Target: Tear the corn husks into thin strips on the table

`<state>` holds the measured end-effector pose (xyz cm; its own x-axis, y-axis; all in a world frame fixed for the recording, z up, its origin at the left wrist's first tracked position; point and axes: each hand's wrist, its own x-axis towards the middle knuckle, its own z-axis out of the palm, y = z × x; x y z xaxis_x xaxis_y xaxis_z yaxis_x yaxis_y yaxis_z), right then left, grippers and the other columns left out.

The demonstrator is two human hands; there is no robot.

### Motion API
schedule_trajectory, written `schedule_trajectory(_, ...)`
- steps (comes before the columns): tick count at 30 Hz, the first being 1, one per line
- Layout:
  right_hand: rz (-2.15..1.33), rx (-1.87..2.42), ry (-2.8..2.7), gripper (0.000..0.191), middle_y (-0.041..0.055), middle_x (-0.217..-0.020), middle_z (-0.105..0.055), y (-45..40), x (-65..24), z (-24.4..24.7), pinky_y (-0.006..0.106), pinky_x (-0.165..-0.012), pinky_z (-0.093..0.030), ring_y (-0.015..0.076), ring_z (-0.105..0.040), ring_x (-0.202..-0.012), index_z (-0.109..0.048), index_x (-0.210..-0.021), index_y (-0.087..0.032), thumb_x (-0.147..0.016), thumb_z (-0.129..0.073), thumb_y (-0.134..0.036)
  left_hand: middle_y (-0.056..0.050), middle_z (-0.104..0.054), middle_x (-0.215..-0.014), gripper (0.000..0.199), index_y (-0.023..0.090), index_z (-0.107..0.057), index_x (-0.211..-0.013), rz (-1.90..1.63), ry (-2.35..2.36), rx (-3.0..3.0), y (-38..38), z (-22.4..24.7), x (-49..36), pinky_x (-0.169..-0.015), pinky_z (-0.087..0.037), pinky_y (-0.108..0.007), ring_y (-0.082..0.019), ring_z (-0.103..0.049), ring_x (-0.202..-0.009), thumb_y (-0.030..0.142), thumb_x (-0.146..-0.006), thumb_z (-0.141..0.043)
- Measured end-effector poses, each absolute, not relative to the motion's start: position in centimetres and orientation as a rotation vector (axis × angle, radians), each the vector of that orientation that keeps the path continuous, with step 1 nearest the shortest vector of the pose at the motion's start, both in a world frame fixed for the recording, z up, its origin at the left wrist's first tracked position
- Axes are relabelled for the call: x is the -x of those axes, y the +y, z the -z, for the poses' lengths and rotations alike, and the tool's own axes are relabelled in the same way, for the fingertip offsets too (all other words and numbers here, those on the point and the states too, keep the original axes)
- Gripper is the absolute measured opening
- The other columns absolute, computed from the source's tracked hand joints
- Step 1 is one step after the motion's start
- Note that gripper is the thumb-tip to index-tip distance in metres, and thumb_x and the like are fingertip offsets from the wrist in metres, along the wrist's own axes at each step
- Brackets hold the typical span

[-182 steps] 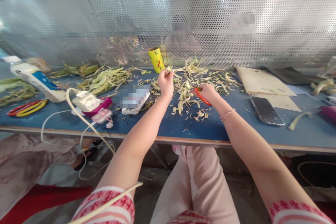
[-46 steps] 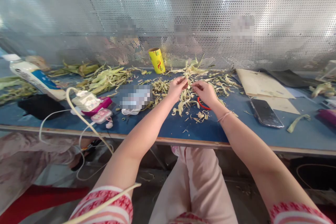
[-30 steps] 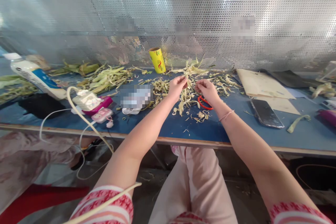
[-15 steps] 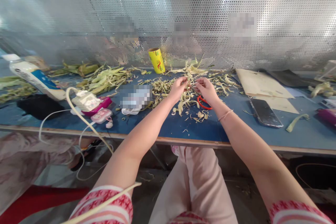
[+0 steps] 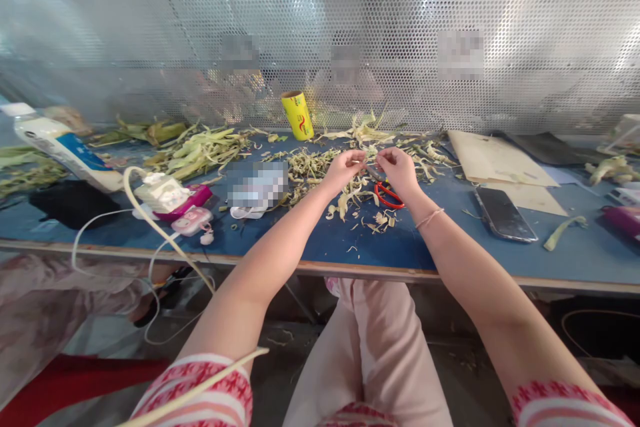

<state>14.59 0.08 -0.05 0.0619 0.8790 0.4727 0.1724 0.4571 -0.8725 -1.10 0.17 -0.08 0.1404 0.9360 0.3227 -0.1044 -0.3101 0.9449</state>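
Note:
Over the middle of the blue table, my left hand (image 5: 347, 171) and my right hand (image 5: 399, 169) face each other with bent fingers and pinched tips. Between them shows a small pale green plant strip (image 5: 370, 151), partly hidden by the fingers. A pair of red-handled scissors (image 5: 388, 197) lies just below my right hand, its blades pointing up between the hands. Curled, dry-looking plant strips (image 5: 313, 163) are heaped around and beneath both hands. Smaller plant scraps (image 5: 383, 221) lie nearer the table edge.
A perforated metal panel (image 5: 380, 27) stands behind the blue table (image 5: 400, 253). At the back is a yellow tube (image 5: 297, 117). Leaf bundles (image 5: 205, 150), a bottle (image 5: 70, 150), a black pouch (image 5: 73, 203) and a cabled device (image 5: 173, 197) are leftward. Rightward lie a phone (image 5: 505, 215) and brown card (image 5: 500, 157).
My hands have come closer together at the fingertips, with my left hand shifted slightly right. More of the scissors' blades now shows between them.

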Motion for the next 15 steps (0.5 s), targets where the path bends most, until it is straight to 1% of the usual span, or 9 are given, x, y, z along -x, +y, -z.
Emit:
schedule_trajectory(3, -0.712, 0.988, -1.415, 0.010, -0.0004, -0.068, -0.062, 0.2, -14.7, 0.0, 0.032, -0.067, -0.052, 0.0150, -0.060, -0.065, -0.058, -0.076, -0.021, -0.073, -0.062, -0.030, -0.005, -0.067, -0.091, 0.019, 0.015, -0.065, -0.092, -1.305, 0.914, -1.412, 0.1, 0.0, 1.2, -0.074, -0.051, -0.028, -0.013, -0.065, -0.076, 0.012, -0.074, -0.070)
schedule_trajectory(6, -0.693, 0.978, -1.419, 0.013, -0.0006, -0.069, -0.062, 0.6, -14.8, 0.3, 0.032, -0.068, -0.052, 0.0151, -0.060, -0.066, -0.058, -0.077, -0.022, -0.074, -0.062, -0.033, -0.004, -0.067, -0.082, 0.016, 0.014, -0.065, -0.089, -1.245, 0.935, -1.367, -0.2, -0.1, 1.2, -0.074, -0.050, -0.028, -0.013, -0.064, -0.073, 0.014, -0.074, -0.070)
schedule_trajectory(10, -0.657, 0.977, -1.435, 0.017, -0.0004, -0.071, -0.061, 1.2, -15.1, 0.7, 0.031, -0.067, -0.051, 0.0156, -0.059, -0.069, -0.058, -0.079, -0.022, -0.075, -0.062, -0.038, -0.001, -0.066, -0.074, 0.017, 0.014, -0.066, -0.087, -1.220, 0.917, -1.395, -0.3, -0.1, 1.2, -0.073, -0.050, -0.028, -0.012, -0.063, -0.072, 0.014, -0.072, -0.073)
schedule_trajectory(15, -0.648, 0.971, -1.436, 0.013, -0.0006, -0.071, -0.059, 1.5, -15.1, 0.8, 0.030, -0.066, -0.049, 0.0148, -0.057, -0.069, -0.056, -0.079, -0.022, -0.077, -0.059, -0.035, -0.001, -0.065, -0.069, 0.017, 0.014, -0.066, -0.084, -1.222, 0.913, -1.433, -0.2, 0.0, 1.4, -0.066, -0.047, -0.026, -0.011, -0.060, -0.065, 0.013, -0.069, -0.075)
